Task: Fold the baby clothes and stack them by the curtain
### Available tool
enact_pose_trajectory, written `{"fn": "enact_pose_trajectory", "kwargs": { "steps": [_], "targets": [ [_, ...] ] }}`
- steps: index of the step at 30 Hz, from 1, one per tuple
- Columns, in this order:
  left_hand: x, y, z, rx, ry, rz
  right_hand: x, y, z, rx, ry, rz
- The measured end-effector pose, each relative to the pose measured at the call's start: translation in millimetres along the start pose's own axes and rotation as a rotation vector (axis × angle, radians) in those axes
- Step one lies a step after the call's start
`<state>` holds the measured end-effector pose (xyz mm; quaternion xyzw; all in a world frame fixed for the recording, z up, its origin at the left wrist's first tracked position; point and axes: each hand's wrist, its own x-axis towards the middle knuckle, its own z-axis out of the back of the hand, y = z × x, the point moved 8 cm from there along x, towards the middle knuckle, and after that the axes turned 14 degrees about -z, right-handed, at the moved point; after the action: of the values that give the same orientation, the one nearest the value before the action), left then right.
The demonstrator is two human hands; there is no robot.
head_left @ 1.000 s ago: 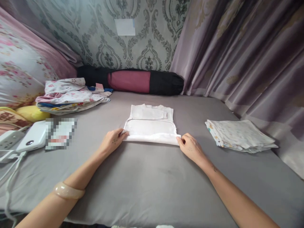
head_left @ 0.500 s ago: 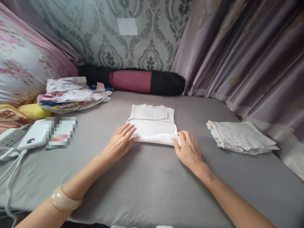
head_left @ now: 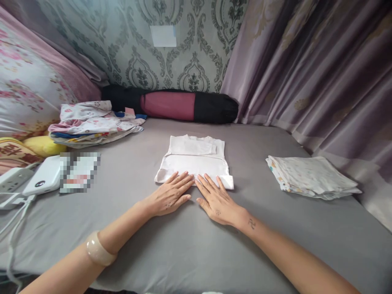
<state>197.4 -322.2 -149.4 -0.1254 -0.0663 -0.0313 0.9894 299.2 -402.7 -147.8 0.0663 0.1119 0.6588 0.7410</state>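
Observation:
A white long-sleeved shirt [head_left: 196, 163] lies partly folded on the grey sheet, its collar pointing away from me and a sleeve laid across its upper part. Its near edge is turned up into a flat band. My left hand [head_left: 173, 195] rests flat with fingers stretched over the left middle of that band. Beside it, my right hand [head_left: 216, 199] lies flat on the band too, fingers spread. The fingertips of both hands almost meet at the middle. Neither hand grips the cloth.
A stack of folded clothes [head_left: 312, 175] lies to the right. Patterned clothes [head_left: 98, 124] are piled at the back left. A black and maroon rolled bag [head_left: 168, 105] lies along the wall. At left are a white power bank [head_left: 44, 174], a power strip [head_left: 14, 179] and cables.
Both hands have let go of the shirt's near corners and slid inward to its middle, flattening on the turned-up edge. The shirt itself stays in the same place.

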Motion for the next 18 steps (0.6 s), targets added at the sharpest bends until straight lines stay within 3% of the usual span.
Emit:
{"fn": "enact_pose_trajectory", "kwargs": {
  "steps": [6, 9, 13, 18],
  "targets": [
    [-0.3, 6.3, 2.9, -0.126, 0.076, -0.005, 1.9, -3.4, 0.5, 0.020, 0.110, -0.019],
    [-0.5, 8.7, 8.3, -0.096, 0.045, 0.000, 2.4, -3.6, 1.4, 0.017, 0.131, -0.027],
    [-6.6, 31.7, 24.0, 0.072, -0.137, 0.192, 2.6, -3.1, 0.9, 0.011, 0.146, -0.033],
    [-6.4, 53.0, 21.4, 0.162, -0.092, 0.271, 2.5, -2.9, 1.1, 0.004, 0.147, -0.043]
  ]
}}
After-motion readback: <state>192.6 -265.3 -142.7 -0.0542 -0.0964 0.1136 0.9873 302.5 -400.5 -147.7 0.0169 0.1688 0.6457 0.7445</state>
